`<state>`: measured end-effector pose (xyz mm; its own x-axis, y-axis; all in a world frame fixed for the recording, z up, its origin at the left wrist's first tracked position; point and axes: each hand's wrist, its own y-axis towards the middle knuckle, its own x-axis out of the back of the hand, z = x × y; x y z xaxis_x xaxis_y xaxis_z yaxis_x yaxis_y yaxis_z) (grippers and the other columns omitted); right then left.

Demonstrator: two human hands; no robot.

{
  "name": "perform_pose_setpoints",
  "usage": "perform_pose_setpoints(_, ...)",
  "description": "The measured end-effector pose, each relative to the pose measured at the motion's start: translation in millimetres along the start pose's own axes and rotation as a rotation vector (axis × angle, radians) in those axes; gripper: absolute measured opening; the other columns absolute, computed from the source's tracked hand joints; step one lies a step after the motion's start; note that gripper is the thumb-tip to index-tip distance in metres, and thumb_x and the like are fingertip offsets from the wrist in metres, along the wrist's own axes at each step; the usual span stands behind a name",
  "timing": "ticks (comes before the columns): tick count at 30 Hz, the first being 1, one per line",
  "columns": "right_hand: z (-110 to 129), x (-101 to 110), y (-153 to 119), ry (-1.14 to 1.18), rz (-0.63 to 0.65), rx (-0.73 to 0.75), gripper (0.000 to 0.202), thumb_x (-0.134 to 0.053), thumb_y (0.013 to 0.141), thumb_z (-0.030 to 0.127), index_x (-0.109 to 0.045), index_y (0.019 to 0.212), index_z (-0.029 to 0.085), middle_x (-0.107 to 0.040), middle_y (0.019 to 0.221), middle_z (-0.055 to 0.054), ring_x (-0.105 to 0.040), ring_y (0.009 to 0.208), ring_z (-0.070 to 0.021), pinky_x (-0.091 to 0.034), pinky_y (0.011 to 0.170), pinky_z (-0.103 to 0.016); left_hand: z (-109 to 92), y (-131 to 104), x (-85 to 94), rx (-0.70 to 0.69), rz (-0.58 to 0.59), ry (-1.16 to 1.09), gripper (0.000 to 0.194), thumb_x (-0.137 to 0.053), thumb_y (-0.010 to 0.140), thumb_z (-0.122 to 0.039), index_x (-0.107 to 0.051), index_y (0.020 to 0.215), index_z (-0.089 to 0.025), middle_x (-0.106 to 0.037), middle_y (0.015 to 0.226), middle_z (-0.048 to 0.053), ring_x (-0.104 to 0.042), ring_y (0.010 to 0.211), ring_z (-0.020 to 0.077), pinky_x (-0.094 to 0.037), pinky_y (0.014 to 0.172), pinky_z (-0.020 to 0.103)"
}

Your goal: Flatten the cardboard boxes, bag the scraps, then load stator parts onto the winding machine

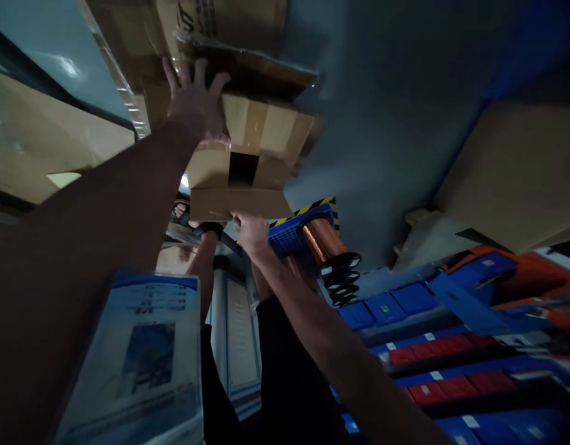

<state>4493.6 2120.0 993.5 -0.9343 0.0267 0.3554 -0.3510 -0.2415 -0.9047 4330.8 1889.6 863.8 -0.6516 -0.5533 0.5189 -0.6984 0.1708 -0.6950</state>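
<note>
A brown cardboard box [264, 133] with clear tape and folded end flaps lies in the upper middle, with a dark gap between its flaps. My left hand [196, 102] presses on the top of this box with its fingers spread. Lower down, my right hand [252, 233] grips the edge of the outer flap [238, 203], fingers wrapped round it. Another taped carton [229, 21] with black print touches the box on its far side.
Copper wire spools [324, 240] and a blue crate [285, 240] stand right of my right hand. Racks hold blue bins [415, 298] and red bins [456, 387] at lower right. A large carton [517, 167] is at right, a printed sheet [141, 364] at lower left.
</note>
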Motion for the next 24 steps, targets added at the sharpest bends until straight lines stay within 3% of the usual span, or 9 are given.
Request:
perform_pose_setpoints(2, 4, -16, -16, 0.050, -0.014, -0.023, 0.047, -0.069, 0.115, 0.012, -0.085, 0.154, 0.033, -0.086, 0.153, -0.006, -0.081, 0.142, -0.0294, -0.066, 0.120, -0.040, 3, -8, -8.4, -0.083, -0.105, 0.011, 0.205, -0.018, 0.033, -0.140, -0.030, 0.199, -0.020, 0.007, 0.208, 0.011, 0.008, 0.185, 0.0498, 0.024, 0.141, 0.062)
perform_pose_setpoints(4, 8, -25, -19, 0.098, -0.033, 0.043, 0.048, -0.067, 0.111, 0.003, -0.087, 0.146, 0.030, -0.081, 0.165, -0.004, -0.075, 0.154, -0.0241, -0.060, 0.131, -0.036, 2, -21, -19.9, -0.277, -0.118, 0.021, 0.171, -0.036, 0.067, -0.131, -0.029, 0.199, -0.023, 0.015, 0.208, 0.001, 0.015, 0.186, 0.0423, 0.030, 0.143, 0.058)
perform_pose_setpoints(6, 12, -31, -17, 0.146, -0.038, 0.115, 0.042, -0.064, 0.108, -0.003, -0.088, 0.126, 0.028, -0.077, 0.170, -0.003, -0.072, 0.160, -0.0216, -0.054, 0.138, -0.036, -2, -34, -33.0, -0.455, -0.017, 0.009, 0.121, -0.064, 0.101, -0.084, -0.029, 0.200, -0.024, 0.009, 0.208, -0.004, 0.016, 0.190, 0.0380, 0.033, 0.145, 0.061)
perform_pose_setpoints(8, 16, -36, -16, 0.208, -0.064, 0.162, 0.040, -0.064, 0.103, -0.007, -0.083, 0.110, 0.028, -0.075, 0.173, -0.002, -0.069, 0.164, -0.0211, -0.052, 0.143, -0.040, -9, -42, -44.1, -0.458, 0.061, -0.032, 0.116, -0.074, 0.098, -0.035, -0.023, 0.201, -0.023, 0.007, 0.208, -0.005, 0.019, 0.191, 0.0358, 0.032, 0.146, 0.066)
perform_pose_setpoints(11, 20, -42, -17, 0.314, -0.132, 0.194, 0.041, -0.065, 0.096, -0.012, -0.075, 0.099, 0.028, -0.077, 0.170, -0.005, -0.069, 0.164, -0.0220, -0.052, 0.145, -0.044, -20, -40, -47.6, -0.335, 0.033, -0.055, 0.140, -0.082, 0.083, -0.010, -0.015, 0.204, -0.031, 0.020, 0.205, -0.007, 0.022, 0.190, 0.0363, 0.028, 0.149, 0.069)
perform_pose_setpoints(15, 9, -45, -12, 0.401, -0.198, 0.160, 0.042, -0.067, 0.094, -0.013, -0.068, 0.094, 0.028, -0.080, 0.165, -0.005, -0.073, 0.160, -0.0243, -0.055, 0.144, -0.047, -50, -32, -26.5, -0.326, 0.106, 0.078, 0.152, -0.096, 0.073, -0.005, -0.019, 0.203, -0.024, 0.017, 0.206, 0.004, 0.013, 0.190, 0.0489, 0.009, 0.154, 0.077)
perform_pose_setpoints(19, -18, -44, -4, 0.430, -0.190, 0.119, 0.041, -0.070, 0.094, -0.012, -0.069, 0.094, 0.028, -0.082, 0.163, -0.006, -0.074, 0.156, -0.0263, -0.057, 0.141, -0.049, -89, -27, 0.5, -0.245, 0.196, 0.221, 0.136, -0.100, 0.083, -0.011, -0.031, 0.200, -0.019, -0.001, 0.207, 0.009, -0.005, 0.192, 0.0469, -0.014, 0.157, 0.069)
perform_pose_setpoints(22, -33, -43, 0, 0.450, -0.191, 0.077, 0.037, -0.068, 0.095, -0.010, -0.070, 0.093, 0.027, -0.082, 0.161, -0.007, -0.075, 0.153, -0.0269, -0.057, 0.139, -0.048, -98, -6, 21.0, -0.338, 0.270, 0.427, 0.136, -0.109, 0.081, -0.018, -0.039, 0.197, -0.022, -0.030, 0.203, 0.012, -0.037, 0.183, 0.0517, -0.042, 0.146, 0.071)
perform_pose_setpoints(24, -37, -43, 1, 0.460, -0.203, 0.038, 0.036, -0.066, 0.096, -0.009, -0.070, 0.093, 0.027, -0.083, 0.161, -0.007, -0.076, 0.152, -0.0267, -0.057, 0.137, -0.046, -94, 18, 37.3, -0.374, 0.326, 0.501, 0.133, -0.113, 0.079, -0.032, -0.047, 0.194, -0.023, -0.052, 0.191, 0.009, -0.050, 0.173, 0.0538, -0.047, 0.135, 0.076)
